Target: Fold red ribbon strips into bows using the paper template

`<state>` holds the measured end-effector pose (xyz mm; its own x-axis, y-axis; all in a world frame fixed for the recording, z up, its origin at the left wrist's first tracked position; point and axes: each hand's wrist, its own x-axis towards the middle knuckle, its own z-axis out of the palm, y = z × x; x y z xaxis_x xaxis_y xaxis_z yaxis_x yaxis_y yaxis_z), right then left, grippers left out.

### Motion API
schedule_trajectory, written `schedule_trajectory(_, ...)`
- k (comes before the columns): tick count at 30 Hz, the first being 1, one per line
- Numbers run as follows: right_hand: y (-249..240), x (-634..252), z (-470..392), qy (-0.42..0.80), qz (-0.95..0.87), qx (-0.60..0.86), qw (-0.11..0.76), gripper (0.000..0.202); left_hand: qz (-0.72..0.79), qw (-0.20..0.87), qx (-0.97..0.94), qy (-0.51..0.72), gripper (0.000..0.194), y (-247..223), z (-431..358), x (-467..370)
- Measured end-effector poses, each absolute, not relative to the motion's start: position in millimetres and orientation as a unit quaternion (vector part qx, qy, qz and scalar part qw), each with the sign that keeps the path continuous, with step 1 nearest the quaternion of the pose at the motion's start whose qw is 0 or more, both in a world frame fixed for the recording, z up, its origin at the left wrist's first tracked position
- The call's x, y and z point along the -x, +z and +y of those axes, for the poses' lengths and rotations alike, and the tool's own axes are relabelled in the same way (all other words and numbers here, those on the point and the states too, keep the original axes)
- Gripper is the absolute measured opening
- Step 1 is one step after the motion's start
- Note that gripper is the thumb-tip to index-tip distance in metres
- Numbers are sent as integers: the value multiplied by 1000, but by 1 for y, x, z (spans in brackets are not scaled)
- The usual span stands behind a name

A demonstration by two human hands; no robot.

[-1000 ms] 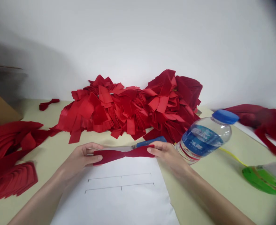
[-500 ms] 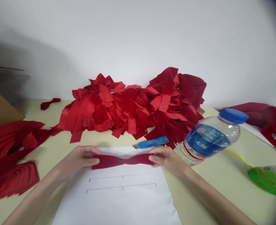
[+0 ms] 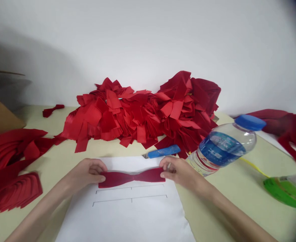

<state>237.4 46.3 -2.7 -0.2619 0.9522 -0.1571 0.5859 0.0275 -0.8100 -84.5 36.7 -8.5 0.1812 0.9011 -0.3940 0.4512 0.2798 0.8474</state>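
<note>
A dark red velvet ribbon bow piece (image 3: 117, 179), pinched narrow at its middle, is stretched sideways over a white sheet of paper (image 3: 128, 222). My left hand (image 3: 91, 172) is closed on its left end, thumb in front and fingers curled behind. At the other end, my right hand (image 3: 174, 170) grips the ribbon's upper right corner between thumb and fingers. Just below the ribbon, two ruled lines with end and middle ticks run across the paper. A blue utility knife (image 3: 163, 152) lies at the paper's top edge, its blade pointing left.
Behind the paper rises a large heap of red ribbon pieces (image 3: 138, 117). More red ribbons (image 3: 14, 161) lie at the left, and others (image 3: 276, 117) at the far right. A blue-capped plastic bottle (image 3: 223, 144) stands by my right hand; a green object (image 3: 284, 191) is beyond it.
The ribbon has moved slightly down the paper, closer to the upper ruled line. Both hands still hold its ends, with the right fingers more curled.
</note>
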Motion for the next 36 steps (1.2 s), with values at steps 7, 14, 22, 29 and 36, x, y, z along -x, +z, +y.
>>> schedule_trajectory(7,9,-184,33,189,-857,436,198,25,576,525,-592,208,16,-8,35,81)
schedule_trajectory(14,-5,-155,37,161,-880,423,142,6,565,545,-581,212,15,-8,36,80)
schedule_trajectory(22,-6,-162,33,118,-898,406,125,16,564,545,-581,220,14,-8,37,81)
schedule_trajectory(29,-8,-156,32,75,-902,408,122,15,553,550,-586,221,16,0,34,76)
schedule_trajectory(36,29,-223,-20,1,-888,408,212,21,516,584,-563,275,21,30,29,83)
